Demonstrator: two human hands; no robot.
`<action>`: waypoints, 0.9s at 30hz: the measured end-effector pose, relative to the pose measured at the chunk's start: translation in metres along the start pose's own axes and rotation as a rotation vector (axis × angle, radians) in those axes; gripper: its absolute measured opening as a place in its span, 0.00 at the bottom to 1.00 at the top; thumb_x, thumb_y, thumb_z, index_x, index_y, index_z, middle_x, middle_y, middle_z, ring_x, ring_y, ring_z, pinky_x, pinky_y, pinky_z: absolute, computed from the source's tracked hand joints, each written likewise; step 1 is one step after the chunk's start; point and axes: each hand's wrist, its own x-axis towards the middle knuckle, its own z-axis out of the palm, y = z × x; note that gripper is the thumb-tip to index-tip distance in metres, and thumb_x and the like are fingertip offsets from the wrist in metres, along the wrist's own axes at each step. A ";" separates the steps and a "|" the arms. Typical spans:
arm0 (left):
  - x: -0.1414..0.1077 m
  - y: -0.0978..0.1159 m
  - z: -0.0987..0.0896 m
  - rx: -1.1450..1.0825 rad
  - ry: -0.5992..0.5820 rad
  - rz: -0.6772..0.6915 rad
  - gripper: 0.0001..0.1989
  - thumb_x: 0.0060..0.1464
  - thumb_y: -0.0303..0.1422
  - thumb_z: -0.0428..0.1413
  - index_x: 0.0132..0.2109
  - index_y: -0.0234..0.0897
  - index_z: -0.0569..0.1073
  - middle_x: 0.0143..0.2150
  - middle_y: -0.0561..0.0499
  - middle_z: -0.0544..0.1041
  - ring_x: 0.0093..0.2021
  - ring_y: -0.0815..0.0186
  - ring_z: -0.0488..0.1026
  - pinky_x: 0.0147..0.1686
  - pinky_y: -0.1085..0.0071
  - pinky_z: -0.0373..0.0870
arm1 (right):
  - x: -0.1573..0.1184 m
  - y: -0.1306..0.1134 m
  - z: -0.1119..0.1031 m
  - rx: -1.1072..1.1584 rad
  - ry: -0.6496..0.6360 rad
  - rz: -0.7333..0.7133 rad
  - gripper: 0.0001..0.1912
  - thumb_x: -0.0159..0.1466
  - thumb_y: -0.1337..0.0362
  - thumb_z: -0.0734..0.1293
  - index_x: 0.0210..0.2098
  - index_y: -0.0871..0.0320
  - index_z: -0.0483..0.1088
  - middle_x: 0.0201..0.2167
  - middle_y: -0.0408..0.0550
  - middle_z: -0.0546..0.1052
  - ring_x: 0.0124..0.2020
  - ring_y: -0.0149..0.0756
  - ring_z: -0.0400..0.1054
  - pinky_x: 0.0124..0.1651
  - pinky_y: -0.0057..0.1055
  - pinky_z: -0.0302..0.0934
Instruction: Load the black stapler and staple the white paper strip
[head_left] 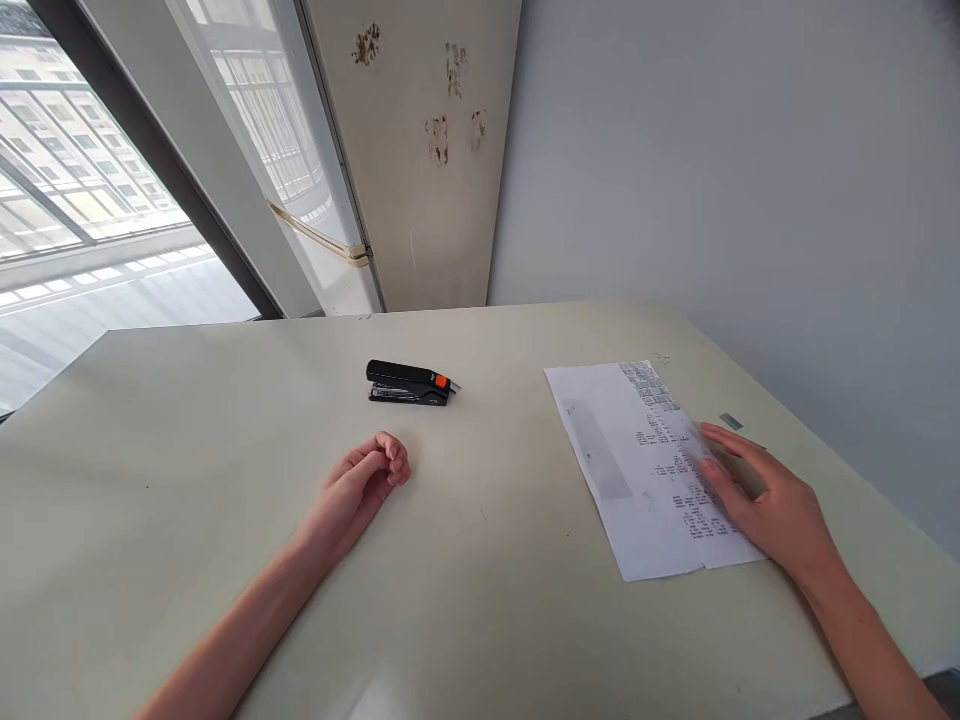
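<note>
A black stapler (pixel 409 383) with an orange patch near its right end lies on the table. Just below it, my left hand (pixel 367 475) rests on the tabletop with its fingers curled in, nothing visible in them. On the right, white printed paper (pixel 622 470) lies flat; whether it is one sheet or several I cannot tell. My right hand (pixel 765 495) is over the paper's right edge, fingers stretched out and thumb touching the print. Beyond those fingertips lies a small grey strip (pixel 730 421), perhaps staples.
The pale table (pixel 480 620) spans the view. A grey wall (pixel 720 160) runs along its right side. Behind the table's far edge stand a beige panel with brown worn patches (pixel 427 200) and a white door with a handle (pixel 319 235). A window (pixel 82 150) is at the left.
</note>
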 end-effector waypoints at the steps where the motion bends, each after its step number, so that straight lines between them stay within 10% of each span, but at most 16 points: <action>1: 0.000 0.000 -0.001 0.003 -0.003 -0.001 0.06 0.55 0.29 0.62 0.31 0.37 0.73 0.30 0.53 0.65 0.30 0.68 0.58 0.34 0.71 0.63 | 0.000 0.001 0.000 0.000 -0.013 0.003 0.26 0.68 0.42 0.66 0.61 0.41 0.74 0.66 0.42 0.76 0.64 0.56 0.72 0.46 0.47 0.76; 9: 0.000 -0.002 -0.002 0.024 -0.005 0.002 0.06 0.55 0.29 0.61 0.31 0.38 0.73 0.31 0.53 0.66 0.31 0.68 0.59 0.36 0.71 0.64 | -0.001 0.009 0.006 -0.050 -0.151 -0.070 0.30 0.71 0.42 0.63 0.69 0.41 0.66 0.73 0.40 0.67 0.71 0.55 0.64 0.60 0.52 0.73; 17: 0.002 -0.002 -0.002 0.116 -0.009 0.023 0.06 0.55 0.31 0.60 0.31 0.38 0.72 0.31 0.52 0.66 0.32 0.66 0.60 0.37 0.70 0.65 | -0.006 0.001 0.016 -0.213 -0.282 -0.279 0.32 0.77 0.45 0.53 0.77 0.44 0.53 0.79 0.40 0.51 0.79 0.49 0.45 0.79 0.57 0.46; 27: -0.007 -0.010 0.012 0.641 -0.019 0.395 0.06 0.63 0.33 0.56 0.35 0.42 0.74 0.41 0.47 0.77 0.44 0.58 0.71 0.47 0.67 0.67 | -0.081 -0.074 0.029 -0.099 -0.320 -0.440 0.40 0.76 0.48 0.60 0.79 0.35 0.34 0.80 0.35 0.43 0.80 0.54 0.40 0.80 0.62 0.37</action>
